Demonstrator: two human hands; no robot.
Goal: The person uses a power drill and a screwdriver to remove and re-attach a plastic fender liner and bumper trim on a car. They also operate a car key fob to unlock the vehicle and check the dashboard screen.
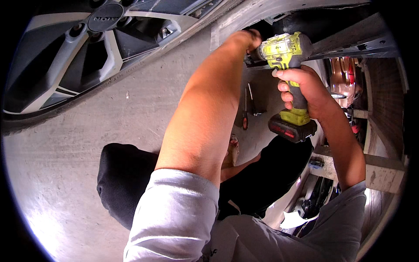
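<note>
Squatting on wide gray concrete floor [87,170], smooth, scuffed, glare at lower left. Right beside a car: big angular wheel [112,54] at upper left, silver and black spokes, dark rubber tire [56,110] around it. Across top, pale curved body panel [244,15]; to its right, long dark beam [353,39] in shadow. Down right side, pale blocky framework [384,174], glossy copper-colored bodywork [342,78] behind. Dressed in light gray short sleeves, matte black trousers [126,174], knees bent.

Left arm stretched long up the middle, left hand [251,40] at front end of drill [283,50], below panel edge. Left fingers bent, partly hidden, blurred; cannot tell whether pinching anything. Right arm bent at elbow, coming in from lower right, right hand [303,85] wrapped on drill's grip, fingers curled, one up at trigger, thumb out of sight. Drill held level at upper center-right, nose pointing left: worn yellow-green plastic, dark grip, chunky black battery [292,130] at base. Lying on floor below, near the legs: slim screwdriver [245,120], red-and-black handle, thin metal shaft.
</note>
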